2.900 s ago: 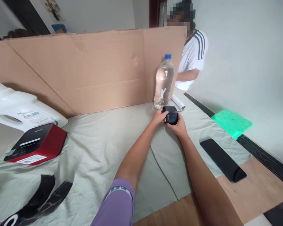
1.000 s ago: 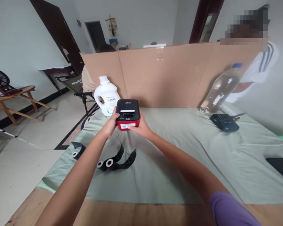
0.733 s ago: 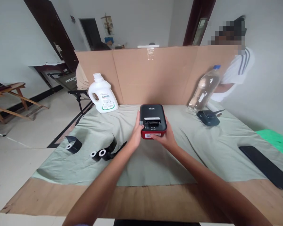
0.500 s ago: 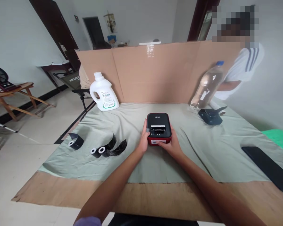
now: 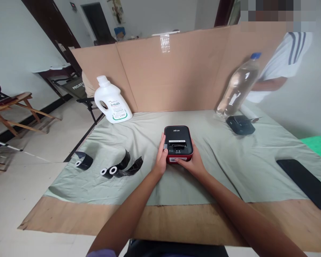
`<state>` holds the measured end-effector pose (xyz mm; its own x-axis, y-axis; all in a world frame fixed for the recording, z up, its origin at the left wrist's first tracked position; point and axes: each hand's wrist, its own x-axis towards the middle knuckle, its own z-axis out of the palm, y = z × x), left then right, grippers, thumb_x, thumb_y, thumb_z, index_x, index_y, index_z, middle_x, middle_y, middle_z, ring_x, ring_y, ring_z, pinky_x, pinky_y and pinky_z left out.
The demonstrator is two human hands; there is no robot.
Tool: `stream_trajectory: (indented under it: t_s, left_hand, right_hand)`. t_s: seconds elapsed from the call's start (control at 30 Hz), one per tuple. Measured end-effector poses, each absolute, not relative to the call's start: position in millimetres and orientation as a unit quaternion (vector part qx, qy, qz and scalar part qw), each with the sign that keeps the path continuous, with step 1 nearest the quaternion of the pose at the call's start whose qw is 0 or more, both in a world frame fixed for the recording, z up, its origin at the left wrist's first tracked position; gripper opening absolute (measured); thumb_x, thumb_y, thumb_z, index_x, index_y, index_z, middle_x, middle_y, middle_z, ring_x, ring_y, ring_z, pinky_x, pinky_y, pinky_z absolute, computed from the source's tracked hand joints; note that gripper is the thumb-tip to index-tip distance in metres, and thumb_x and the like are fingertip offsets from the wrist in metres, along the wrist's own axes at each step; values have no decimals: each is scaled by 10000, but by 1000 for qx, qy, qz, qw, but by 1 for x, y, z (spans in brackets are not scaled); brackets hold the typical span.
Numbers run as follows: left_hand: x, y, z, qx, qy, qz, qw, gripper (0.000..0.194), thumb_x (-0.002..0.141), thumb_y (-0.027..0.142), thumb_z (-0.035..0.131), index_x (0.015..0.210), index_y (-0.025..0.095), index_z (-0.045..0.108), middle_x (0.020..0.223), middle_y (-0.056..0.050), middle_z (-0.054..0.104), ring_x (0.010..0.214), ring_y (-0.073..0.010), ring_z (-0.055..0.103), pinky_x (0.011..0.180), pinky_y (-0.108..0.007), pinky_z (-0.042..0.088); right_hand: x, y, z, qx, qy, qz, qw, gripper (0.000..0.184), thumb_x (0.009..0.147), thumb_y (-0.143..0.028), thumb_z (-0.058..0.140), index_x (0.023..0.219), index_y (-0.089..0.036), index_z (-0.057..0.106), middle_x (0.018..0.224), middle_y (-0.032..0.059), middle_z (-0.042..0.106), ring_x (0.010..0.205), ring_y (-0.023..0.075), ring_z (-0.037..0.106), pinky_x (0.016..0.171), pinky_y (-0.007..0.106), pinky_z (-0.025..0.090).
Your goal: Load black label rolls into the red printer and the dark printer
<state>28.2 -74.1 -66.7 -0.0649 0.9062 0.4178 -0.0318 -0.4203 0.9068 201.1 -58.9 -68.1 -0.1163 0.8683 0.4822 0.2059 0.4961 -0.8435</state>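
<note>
A black-and-red label printer (image 5: 178,137) rests on the cloth at the middle of the table, with a slot and a white strip across its top. Around its left side is my left hand (image 5: 162,153), fingers along the casing and thumb at the near corner. My right hand (image 5: 194,159) grips the right side, its thumb across the pale label on the front face. The undersides of both hands are hidden. Left of the printer lie several rolls of black tape-like material: one roll (image 5: 83,161) apart, and a pair (image 5: 115,170) with loose curling ends.
A white detergent jug (image 5: 113,101) stands at the back left against a cardboard screen (image 5: 173,78). At the back right are a clear bottle (image 5: 239,87) with a blue cap and a dark device (image 5: 240,125). A black phone-like slab (image 5: 305,184) lies right. Behind the screen stands a person (image 5: 294,53).
The head view has shifted slightly, so the scene sits a little differently in frame. Both hands stay on the label printer, which shows no clear movement on the cloth.
</note>
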Motion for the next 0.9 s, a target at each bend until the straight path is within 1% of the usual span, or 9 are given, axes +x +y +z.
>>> stream_trajectory:
  t_s: [0.13,0.27,0.43,0.53,0.63,0.77,0.83,0.9]
  left_hand:
    - [24,-72,-69,584,394,612,360,590,1039,524,367,1572,271,391,1697,-15,225,1582,-227,162,1308,-393,125]
    - [22,-71,-69,582,400,615,350,594,1021,546,403,1537,256,453,1687,-43,256,1572,-253,202,1301,-418,150]
    - [21,-71,-71,596,411,614,314,478,1033,476,397,1407,236,575,1644,-89,358,1535,-264,308,1272,-466,239]
    - [19,-71,-74,616,423,614,255,354,1036,408,400,1219,223,639,1574,-115,455,1473,-267,414,1220,-496,334]
    - [17,-71,-74,639,426,611,189,276,1042,356,382,1070,215,618,1502,-130,523,1397,-255,499,1148,-492,418]
    - [15,-75,-68,669,446,589,83,250,1040,287,392,1002,206,625,1379,-125,601,1272,-243,555,1061,-473,458]
    - [14,-78,-64,671,458,583,28,236,1028,258,426,972,209,650,1269,-108,645,1188,-236,566,1022,-458,458]
    - [13,-79,-63,670,460,582,2,224,1017,235,452,963,211,668,1146,-92,669,1095,-222,576,975,-431,466]
  right_hand:
    - [202,-57,-72,-400,-684,297,533,1033,659,-510,895,1518,-255,381,1423,145,570,1315,397,542,1110,656,420]
    - [203,-57,-78,-413,-686,282,530,1087,650,-538,894,1546,-252,349,1468,166,531,1355,420,506,1124,679,394]
    - [204,-56,-84,-412,-686,272,534,1167,661,-567,880,1592,-241,256,1536,185,456,1411,434,450,1141,695,365]
    - [204,-55,-88,-429,-684,268,526,1204,654,-585,877,1607,-243,226,1554,191,430,1422,449,431,1134,711,365]
    - [205,-55,-91,-433,-685,275,518,1245,645,-592,881,1622,-268,180,1571,174,414,1419,442,438,1137,707,365]
    - [206,-56,-89,-433,-684,282,515,1244,658,-582,877,1629,-285,157,1586,157,399,1430,435,423,1150,705,347]
    - [205,-56,-88,-432,-681,289,515,1264,648,-578,885,1631,-281,148,1585,159,400,1432,436,419,1158,705,334]
    - [205,-57,-87,-433,-678,298,514,1285,646,-566,890,1635,-280,121,1586,160,399,1433,425,424,1169,691,326]
